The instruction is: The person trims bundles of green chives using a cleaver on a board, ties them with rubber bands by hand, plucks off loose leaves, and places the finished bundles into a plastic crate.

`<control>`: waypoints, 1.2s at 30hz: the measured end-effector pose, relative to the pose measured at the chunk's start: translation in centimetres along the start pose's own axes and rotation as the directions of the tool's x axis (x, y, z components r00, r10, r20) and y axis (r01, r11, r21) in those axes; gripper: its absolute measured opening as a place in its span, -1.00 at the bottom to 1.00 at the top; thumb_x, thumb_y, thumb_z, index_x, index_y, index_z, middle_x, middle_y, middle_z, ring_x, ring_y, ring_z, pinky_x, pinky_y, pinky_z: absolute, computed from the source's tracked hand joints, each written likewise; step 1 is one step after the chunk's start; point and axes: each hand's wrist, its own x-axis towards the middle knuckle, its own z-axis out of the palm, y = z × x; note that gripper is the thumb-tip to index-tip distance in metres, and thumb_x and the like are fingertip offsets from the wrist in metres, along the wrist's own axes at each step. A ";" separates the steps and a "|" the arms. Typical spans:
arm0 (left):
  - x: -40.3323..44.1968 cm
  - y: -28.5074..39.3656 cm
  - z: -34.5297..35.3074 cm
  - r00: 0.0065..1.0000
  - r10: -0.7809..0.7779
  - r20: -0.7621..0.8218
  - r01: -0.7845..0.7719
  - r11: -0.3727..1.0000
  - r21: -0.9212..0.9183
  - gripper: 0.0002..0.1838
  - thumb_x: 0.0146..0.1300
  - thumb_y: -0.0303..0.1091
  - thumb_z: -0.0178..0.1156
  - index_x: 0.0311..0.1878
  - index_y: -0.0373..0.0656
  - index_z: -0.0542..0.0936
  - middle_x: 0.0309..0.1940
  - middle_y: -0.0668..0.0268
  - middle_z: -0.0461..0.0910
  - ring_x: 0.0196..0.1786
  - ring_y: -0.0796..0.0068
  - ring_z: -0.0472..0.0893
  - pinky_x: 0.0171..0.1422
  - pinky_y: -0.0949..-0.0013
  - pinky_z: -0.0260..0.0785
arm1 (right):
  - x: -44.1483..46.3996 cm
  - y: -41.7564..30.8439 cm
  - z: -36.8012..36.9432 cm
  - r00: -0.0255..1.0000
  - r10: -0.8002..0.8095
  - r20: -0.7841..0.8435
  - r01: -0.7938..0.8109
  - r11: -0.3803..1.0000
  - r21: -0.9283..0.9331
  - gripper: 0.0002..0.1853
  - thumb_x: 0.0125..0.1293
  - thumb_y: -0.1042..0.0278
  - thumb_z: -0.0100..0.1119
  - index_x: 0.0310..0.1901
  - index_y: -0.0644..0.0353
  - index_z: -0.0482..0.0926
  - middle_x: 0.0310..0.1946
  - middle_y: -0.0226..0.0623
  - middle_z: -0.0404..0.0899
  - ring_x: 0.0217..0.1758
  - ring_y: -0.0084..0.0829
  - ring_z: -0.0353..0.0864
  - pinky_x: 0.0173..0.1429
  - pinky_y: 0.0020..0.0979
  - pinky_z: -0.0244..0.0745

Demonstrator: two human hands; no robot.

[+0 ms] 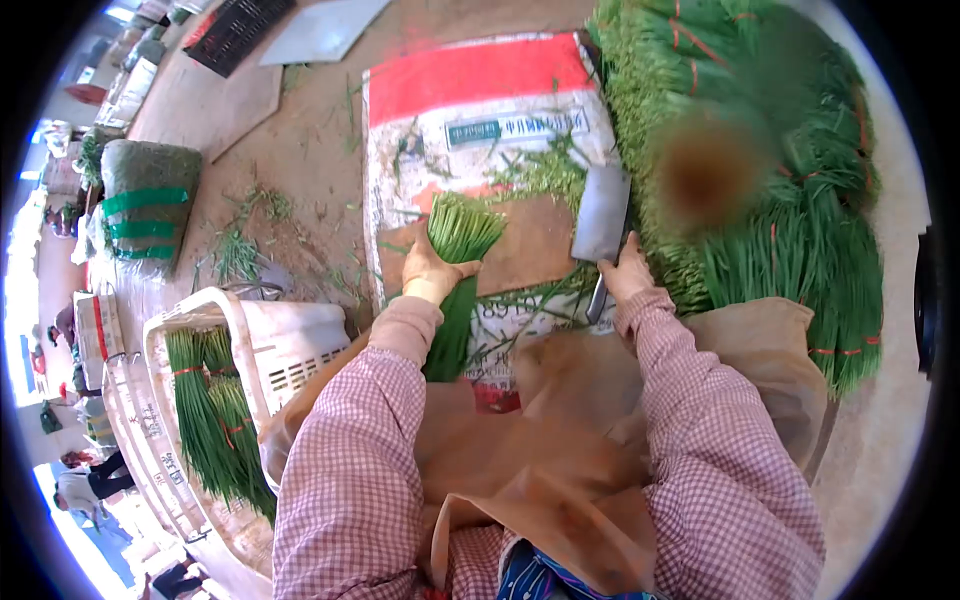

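My left hand is wrapped round a bunch of garlic chives, its pale cut ends pointing away from me and its green leaves trailing toward my lap. In my right hand is the handle of a cleaver, its broad blade pointing away from me over the right side of a brown board. The board lies on a white and red printed sack. Chive trimmings are scattered on the sack just beyond the board.
Banded bunches of chives are piled high along my right. To my left, a white plastic basket holds more tied bunches. A green-taped bale and a black crate stand farther left. Loose trimmings litter the floor. A person is at far left.
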 end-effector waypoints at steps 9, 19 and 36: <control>-7.1 12.6 -6.8 0.892 0.403 -0.207 -0.383 0.428 -0.818 0.13 -0.29 -0.33 0.67 0.36 -0.25 0.15 0.16 0.18 0.51 0.21 0.32 0.50 0.36 0.25 0.33 | -11.3 -13.7 -4.7 0.696 -0.708 -0.120 0.432 0.280 0.857 0.25 -0.09 0.39 0.61 0.52 0.20 -0.15 0.37 -0.14 0.25 0.37 -0.26 0.32 0.40 -0.29 0.31; -16.5 9.5 -16.6 0.710 0.688 0.147 -0.338 0.516 -0.787 0.44 -0.32 -0.04 0.68 0.54 -0.19 -0.11 0.47 0.12 0.10 0.49 0.22 0.12 0.49 0.14 0.10 | -20.5 -12.2 -11.6 0.563 -0.807 0.179 0.199 0.343 0.918 -0.10 -0.11 0.57 0.56 0.33 0.21 0.31 0.14 -0.31 0.51 0.16 -0.37 0.50 0.27 -0.34 0.43; -22.0 7.5 -13.9 0.746 0.664 0.050 -0.017 0.093 -0.996 -0.15 -0.18 -0.23 0.48 0.26 -0.28 0.41 0.03 0.20 0.61 0.04 0.28 0.63 0.20 0.21 0.48 | -28.4 -14.9 -18.5 0.595 -0.734 -0.327 0.692 0.261 0.673 -0.68 0.34 0.32 0.27 0.00 0.38 0.56 -0.31 -0.38 0.62 -0.27 -0.55 0.58 -0.08 -0.49 0.50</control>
